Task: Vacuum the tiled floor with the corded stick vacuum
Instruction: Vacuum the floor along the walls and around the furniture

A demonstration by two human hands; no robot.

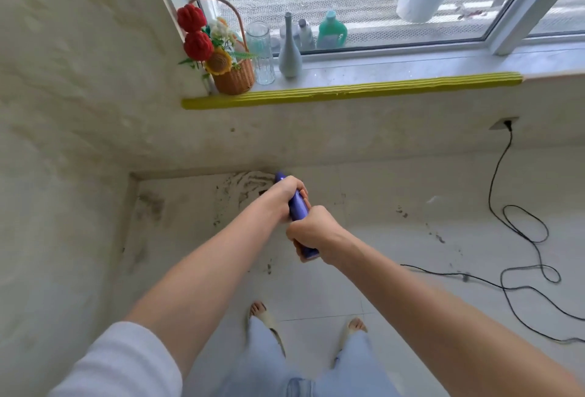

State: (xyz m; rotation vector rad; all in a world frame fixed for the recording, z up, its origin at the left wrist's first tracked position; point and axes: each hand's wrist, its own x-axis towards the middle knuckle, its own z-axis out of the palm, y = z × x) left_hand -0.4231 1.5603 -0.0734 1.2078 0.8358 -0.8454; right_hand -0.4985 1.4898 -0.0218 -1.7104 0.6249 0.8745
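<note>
Both hands on the purple vacuum handle (298,210): left hand (285,195) wrapped round it farther out, right hand (311,232) gripping nearer me. Handle points toward the dusty floor (395,270) corner below the windowsill (380,72). Black cord (519,232) loops along the floor's right side to a wall socket (504,124).

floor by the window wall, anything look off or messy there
Yes. Dark dirt smears streak the tiled floor just beyond the purple vacuum handle, with smaller specks trailing right. The black power cord lies in loose loops across the floor from the wall socket, a likely snag.
</note>
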